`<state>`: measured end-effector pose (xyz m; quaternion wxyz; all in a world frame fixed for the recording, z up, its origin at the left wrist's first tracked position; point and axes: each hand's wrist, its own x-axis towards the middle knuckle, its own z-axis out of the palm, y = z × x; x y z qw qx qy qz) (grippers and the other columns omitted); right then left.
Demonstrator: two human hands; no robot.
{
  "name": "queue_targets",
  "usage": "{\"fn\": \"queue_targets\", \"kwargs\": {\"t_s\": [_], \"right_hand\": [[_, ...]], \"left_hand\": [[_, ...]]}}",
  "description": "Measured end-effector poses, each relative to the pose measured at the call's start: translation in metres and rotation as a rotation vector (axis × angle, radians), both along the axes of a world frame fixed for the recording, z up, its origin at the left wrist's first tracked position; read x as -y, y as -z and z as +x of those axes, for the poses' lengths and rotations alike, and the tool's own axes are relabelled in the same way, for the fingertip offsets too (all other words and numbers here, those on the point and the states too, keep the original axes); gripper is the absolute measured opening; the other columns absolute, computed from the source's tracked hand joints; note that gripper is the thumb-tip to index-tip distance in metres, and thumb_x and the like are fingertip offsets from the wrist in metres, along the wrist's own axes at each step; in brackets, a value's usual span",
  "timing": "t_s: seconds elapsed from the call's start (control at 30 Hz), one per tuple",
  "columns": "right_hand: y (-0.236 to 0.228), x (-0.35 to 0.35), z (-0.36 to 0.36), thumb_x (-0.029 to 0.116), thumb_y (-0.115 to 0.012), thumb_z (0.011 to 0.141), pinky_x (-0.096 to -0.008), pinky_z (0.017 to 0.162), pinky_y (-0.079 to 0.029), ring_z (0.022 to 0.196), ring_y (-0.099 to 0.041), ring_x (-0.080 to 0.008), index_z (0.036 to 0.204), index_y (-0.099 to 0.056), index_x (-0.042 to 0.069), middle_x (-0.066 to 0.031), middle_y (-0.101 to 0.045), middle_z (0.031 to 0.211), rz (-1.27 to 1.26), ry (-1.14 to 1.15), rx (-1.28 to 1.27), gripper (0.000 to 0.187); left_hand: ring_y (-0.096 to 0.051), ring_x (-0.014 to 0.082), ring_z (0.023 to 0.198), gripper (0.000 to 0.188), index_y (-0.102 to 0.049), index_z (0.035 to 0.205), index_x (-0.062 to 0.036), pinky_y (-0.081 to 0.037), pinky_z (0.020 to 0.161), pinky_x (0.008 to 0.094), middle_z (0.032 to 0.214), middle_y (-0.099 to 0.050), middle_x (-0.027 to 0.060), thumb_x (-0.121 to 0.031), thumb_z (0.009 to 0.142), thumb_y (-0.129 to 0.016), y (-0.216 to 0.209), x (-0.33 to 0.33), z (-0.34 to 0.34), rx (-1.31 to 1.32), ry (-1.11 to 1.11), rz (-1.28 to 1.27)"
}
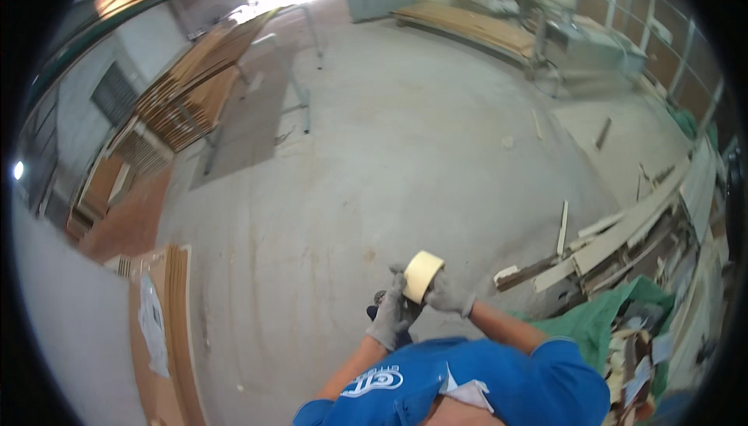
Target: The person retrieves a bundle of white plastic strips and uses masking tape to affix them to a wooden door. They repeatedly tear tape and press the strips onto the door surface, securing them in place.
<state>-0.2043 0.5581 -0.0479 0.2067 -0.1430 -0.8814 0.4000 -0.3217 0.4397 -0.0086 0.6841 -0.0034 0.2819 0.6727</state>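
Note:
In front of my blue shirt, a wide roll of cream-coloured tape (423, 274) is held up at a tilt between my two hands. A grey work glove covers my left hand (389, 313), whose fingers close against the roll's left side. My right hand (449, 295), gloved in grey too, grips the roll from its right side, fingertips partly hidden behind it. Something dark (374, 311) shows beside and below my left hand; what it is I cannot make out.
Scrap wood strips (615, 251) and a green sheet with debris (592, 328) lie at my right. Brown panels (160, 332) lean at my left. Stacked boards (195, 87) on metal stands are far left; a board-laden cart (467, 28) stands at the back. Concrete floor (351, 176) lies ahead.

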Motion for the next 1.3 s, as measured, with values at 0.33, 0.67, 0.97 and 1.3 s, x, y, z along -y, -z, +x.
{"fn": "queue_targets", "kwargs": {"t_s": [0.33,0.67,0.97,1.3], "right_hand": [[-0.093,-0.240,-0.115,0.012,-0.064,0.098,-0.0343,0.112,-0.044,0.131,-0.052,-0.0220,0.157,-0.031,0.007,-0.0106,-0.047,0.150,-0.888,0.257,-0.526,0.067],[-0.083,-0.569,-0.124,0.015,-0.065,0.099,-0.0310,0.091,-0.056,0.103,-0.067,-0.0180,0.124,-0.065,0.000,-0.0088,-0.070,0.111,-0.695,0.793,-0.393,0.029],[0.029,-0.845,-0.072,0.030,-0.069,0.095,-0.0294,0.080,-0.052,0.089,-0.065,-0.0159,0.122,-0.067,-0.001,-0.0069,-0.069,0.098,-0.519,0.761,0.201,0.042],[0.121,-0.894,-0.041,0.036,-0.060,0.100,-0.0462,0.094,-0.053,0.118,-0.061,-0.0291,0.138,-0.058,0.012,-0.0094,-0.060,0.139,-1.490,1.032,0.662,0.046]], "left_hand": [[-0.054,0.0206,0.126,0.075,-0.047,0.141,-0.0044,-0.045,0.109,0.0386,0.135,-0.057,0.0080,-0.038,0.084,-0.083,-0.017,-0.302,-0.122,0.107,0.622,0.119],[-0.037,0.0260,0.145,0.083,-0.027,0.158,-0.0023,-0.028,0.121,0.0385,0.157,-0.039,0.0163,-0.043,0.097,-0.066,0.064,-0.635,-0.159,-0.819,1.012,0.453],[-0.050,0.0233,0.133,0.074,-0.048,0.149,-0.0090,-0.041,0.110,0.0424,0.146,-0.054,0.0095,-0.055,0.093,-0.065,0.210,-0.698,-0.430,-1.045,0.695,-0.702],[-0.061,0.0233,0.097,0.053,-0.066,0.112,-0.0032,-0.049,0.080,0.0429,0.105,-0.066,0.0111,-0.051,0.090,-0.070,0.265,-0.947,-0.547,-1.070,0.988,-1.021]]}}
